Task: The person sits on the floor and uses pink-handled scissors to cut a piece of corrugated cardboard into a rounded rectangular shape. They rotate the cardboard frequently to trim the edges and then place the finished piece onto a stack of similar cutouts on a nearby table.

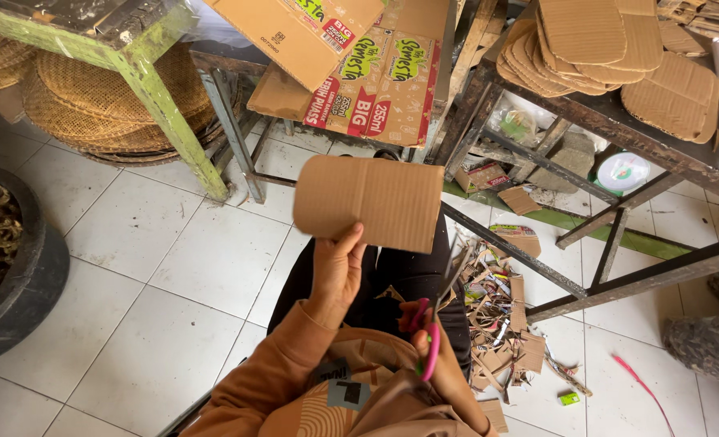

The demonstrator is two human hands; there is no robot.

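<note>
black tub: cut by left edge | scissors blades: blurred

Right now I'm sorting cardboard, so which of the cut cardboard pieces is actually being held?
The single brown cardboard sheet with rounded corners, pinched by the left hand above the lap. The other cut pieces lie stacked on the bench at upper right, untouched.

My left hand holds up a cut cardboard piece with rounded corners; my right hand has its grip on pink-handled scissors; cardboard scraps litter the white tiled floor beside me; similar cut pieces are stacked on the surface above.
</note>
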